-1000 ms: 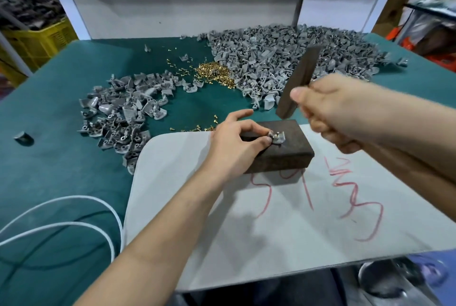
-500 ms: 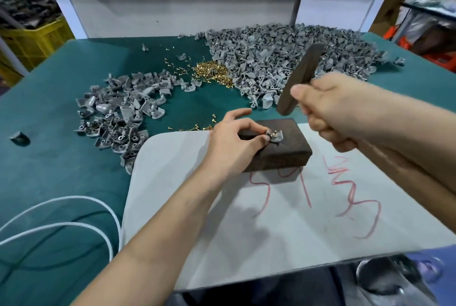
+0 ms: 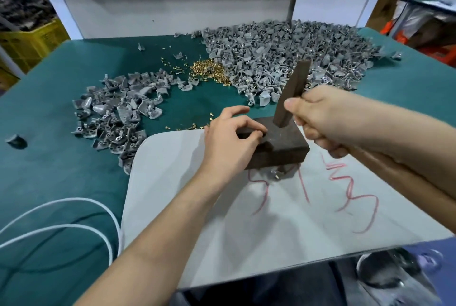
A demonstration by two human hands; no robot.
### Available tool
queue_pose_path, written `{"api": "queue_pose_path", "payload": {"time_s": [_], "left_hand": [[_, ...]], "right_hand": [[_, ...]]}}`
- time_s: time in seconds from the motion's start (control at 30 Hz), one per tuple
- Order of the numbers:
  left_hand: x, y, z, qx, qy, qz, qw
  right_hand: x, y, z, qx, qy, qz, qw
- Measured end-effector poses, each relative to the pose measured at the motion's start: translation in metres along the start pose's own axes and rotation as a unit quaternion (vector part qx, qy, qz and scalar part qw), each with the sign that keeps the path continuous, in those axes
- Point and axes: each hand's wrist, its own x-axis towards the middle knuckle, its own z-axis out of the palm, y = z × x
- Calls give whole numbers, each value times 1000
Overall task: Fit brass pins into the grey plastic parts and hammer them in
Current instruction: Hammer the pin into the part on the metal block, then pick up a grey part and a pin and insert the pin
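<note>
Brass glinted on a blurred grey part (image 3: 276,173) on the white sheet (image 3: 246,231), just beside the dark block's (image 3: 283,142) near face, not on top. My right hand (image 3: 328,120) gripped the hammer (image 3: 292,93); my left hand (image 3: 229,142) lay curled on the block, hold unclear. I judged the part wanted setting squarely on top before any blow.

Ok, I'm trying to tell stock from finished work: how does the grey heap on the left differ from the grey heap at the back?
The back heap is far larger and piled deep; the left heap is smaller and spread thin. The left heap reaches the corner of the white board; the back heap lies clear of it. Both are grey plastic parts on the green mat, flanking the brass pins.
</note>
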Motion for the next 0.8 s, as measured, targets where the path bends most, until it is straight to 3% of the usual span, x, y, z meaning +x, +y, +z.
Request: {"api": "queue_pose_path", "payload": {"time_s": [0.23,0.33,0.43,0.5,0.57,0.63,0.8], "left_hand": [[1,-1,1,7,27,8,1000],[-1,7,-6,50,64,43,996],[-18,17,-21,115,118,140,976],[-41,18,-27,174,44,168,969],[-63,12,-24,250,-77,130,956],[-76,2,-18,284,-113,121,944],[-81,9,-15,163,-173,153,959]], "right_hand": [[9,32,4,229,-4,14,973],[21,48,-2,350,15,11,936],[44,61,-9,480,5,43,876],[60,71,-10,538,-21,59,841],[71,81,-9,574,-49,59,815],[77,90,-8,594,-64,56,800],[76,96,-1,562,-28,48,825]]}}
